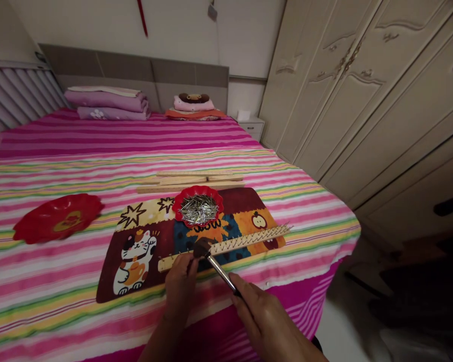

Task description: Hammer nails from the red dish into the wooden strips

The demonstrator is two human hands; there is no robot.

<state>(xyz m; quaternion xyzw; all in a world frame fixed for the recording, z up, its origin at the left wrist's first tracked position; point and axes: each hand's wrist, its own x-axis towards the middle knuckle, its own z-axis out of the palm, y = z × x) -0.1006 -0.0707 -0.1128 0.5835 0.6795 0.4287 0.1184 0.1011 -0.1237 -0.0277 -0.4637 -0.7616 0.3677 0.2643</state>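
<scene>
In my right hand (262,311) is a hammer (222,271) with a silver shaft, its fingers wrapped round the dark grip. The dark hammer head is over a narrow wooden strip (169,262). Many thin nails (256,237) stick up in a row along the strip's right part. My left hand (181,276) is at the strip's near side, its fingers pinched together beside the hammer head; whatever is between the fingertips is hidden. The strip lies on a patterned mat (106,281) with a cat picture. Just beyond the hammer, a red scalloped bowl (176,207) holds a pile of nails.
Several bare wooden strips (189,181) lie behind the bowl. To the left is a red scalloped plate (45,218). Everything rests on a bed with a striped sheet (60,281), whose edge drops off at the right. Folded bedding (107,103) is by the headboard; a wardrobe (335,90) stands right.
</scene>
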